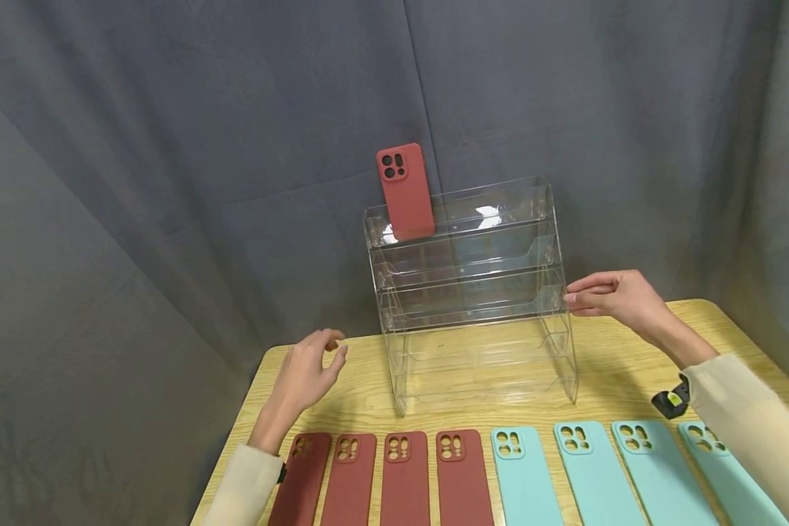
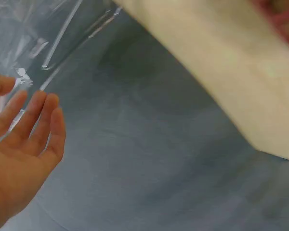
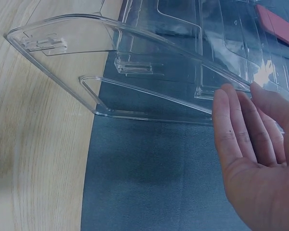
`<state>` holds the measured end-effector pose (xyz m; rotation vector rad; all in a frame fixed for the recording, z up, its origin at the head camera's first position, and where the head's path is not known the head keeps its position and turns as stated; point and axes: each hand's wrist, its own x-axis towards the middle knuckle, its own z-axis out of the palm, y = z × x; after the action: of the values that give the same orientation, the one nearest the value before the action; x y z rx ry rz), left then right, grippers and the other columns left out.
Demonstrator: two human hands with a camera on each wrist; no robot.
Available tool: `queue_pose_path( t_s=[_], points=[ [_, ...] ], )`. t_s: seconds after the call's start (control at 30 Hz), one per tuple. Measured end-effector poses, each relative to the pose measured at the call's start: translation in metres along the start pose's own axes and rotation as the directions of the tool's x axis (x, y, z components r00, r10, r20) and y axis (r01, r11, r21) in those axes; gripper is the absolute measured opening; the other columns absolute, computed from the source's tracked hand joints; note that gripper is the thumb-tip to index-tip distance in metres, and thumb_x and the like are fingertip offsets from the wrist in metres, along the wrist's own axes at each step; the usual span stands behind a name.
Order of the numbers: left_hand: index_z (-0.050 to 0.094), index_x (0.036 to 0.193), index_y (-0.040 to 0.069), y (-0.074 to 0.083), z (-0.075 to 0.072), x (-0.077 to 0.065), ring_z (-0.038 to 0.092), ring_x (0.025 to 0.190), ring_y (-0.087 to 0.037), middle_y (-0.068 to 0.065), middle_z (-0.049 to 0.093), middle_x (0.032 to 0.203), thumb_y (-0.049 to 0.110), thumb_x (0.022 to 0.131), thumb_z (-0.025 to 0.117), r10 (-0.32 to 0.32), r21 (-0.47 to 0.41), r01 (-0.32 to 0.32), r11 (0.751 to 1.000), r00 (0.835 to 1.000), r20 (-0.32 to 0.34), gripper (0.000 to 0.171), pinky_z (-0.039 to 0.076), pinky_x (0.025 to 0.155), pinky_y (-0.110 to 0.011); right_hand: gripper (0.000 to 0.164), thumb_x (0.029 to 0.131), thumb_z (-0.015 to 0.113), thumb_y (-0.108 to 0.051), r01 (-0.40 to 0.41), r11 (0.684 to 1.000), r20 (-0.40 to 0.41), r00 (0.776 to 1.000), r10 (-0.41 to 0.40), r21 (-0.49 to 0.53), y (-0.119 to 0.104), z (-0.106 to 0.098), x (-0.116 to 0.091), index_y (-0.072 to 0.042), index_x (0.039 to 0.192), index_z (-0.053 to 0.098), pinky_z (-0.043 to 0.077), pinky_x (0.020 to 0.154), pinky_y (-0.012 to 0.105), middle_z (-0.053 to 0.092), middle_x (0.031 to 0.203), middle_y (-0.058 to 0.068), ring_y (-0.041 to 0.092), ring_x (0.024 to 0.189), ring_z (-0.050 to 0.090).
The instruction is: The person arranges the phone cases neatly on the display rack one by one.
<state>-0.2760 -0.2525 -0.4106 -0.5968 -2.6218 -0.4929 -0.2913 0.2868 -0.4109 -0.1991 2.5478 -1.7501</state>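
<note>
A clear tiered acrylic rack (image 1: 480, 321) stands on the table. One red phone case (image 1: 408, 193) leans upright in the left part of its top tier. My right hand (image 1: 621, 299) is at the rack's right side, fingers nearly straight and fingertips right at the clear edge; the right wrist view shows this hand (image 3: 255, 139) with its palm turned to the camera. To the left of the rack, my left hand (image 1: 309, 369) hangs in the air, fingers loosely bent and holding nothing. The left wrist view also shows that hand (image 2: 29, 134) with fingers spread slightly.
Along the table's near side lie several dark red phone cases (image 1: 404, 478) on the left and several light turquoise phone cases (image 1: 529, 478) on the right. The wooden table (image 1: 342, 409) backs onto a grey curtain (image 1: 269, 131). A black wrist device (image 1: 671, 400) sits at my right cuff.
</note>
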Motion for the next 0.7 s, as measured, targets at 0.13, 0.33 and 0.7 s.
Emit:
queue_pose_path(
  t_s=[0.13, 0.33, 0.7],
  points=[
    [0.073, 0.124, 0.012, -0.016, 0.005, -0.034, 0.074, 0.096, -0.025, -0.009, 0.076, 0.110, 0.023, 0.100, 0.073, -0.043, 0.049, 0.038, 0.998, 0.994, 0.100, 0.027, 0.060, 0.076, -0.045, 0.049, 0.102, 0.071, -0.027, -0.002, 1.000, -0.003, 1.000, 0.002, -0.015, 0.000, -0.001, 0.000, 0.007, 0.136, 0.064, 0.063, 0.084, 0.024, 0.083, 0.107, -0.004, 0.006, 0.093, 0.079],
    [0.069, 0.134, 0.014, -0.040, 0.011, -0.072, 0.072, 0.114, -0.031, -0.011, 0.074, 0.127, 0.029, 0.098, 0.075, -0.180, 0.048, 0.174, 0.984, 0.934, 0.309, 0.040, 0.060, 0.089, -0.051, 0.052, 0.100, 0.074, -0.029, 0.003, 1.000, 0.002, 1.000, -0.003, -0.014, 0.003, -0.003, 0.001, 0.007, 0.136, 0.064, 0.063, 0.084, 0.024, 0.083, 0.109, -0.001, 0.006, 0.094, 0.079],
    [0.064, 0.141, 0.011, -0.053, 0.027, -0.120, 0.068, 0.118, -0.032, -0.013, 0.067, 0.136, 0.037, 0.095, 0.078, -0.251, -0.049, 0.310, 0.949, 0.844, 0.473, 0.055, 0.058, 0.094, -0.055, 0.052, 0.100, 0.074, -0.028, 0.021, 1.000, 0.003, 1.000, -0.021, -0.001, 0.009, -0.003, 0.003, 0.008, 0.135, 0.064, 0.063, 0.084, 0.024, 0.082, 0.106, -0.007, 0.009, 0.096, 0.079]
  ],
)
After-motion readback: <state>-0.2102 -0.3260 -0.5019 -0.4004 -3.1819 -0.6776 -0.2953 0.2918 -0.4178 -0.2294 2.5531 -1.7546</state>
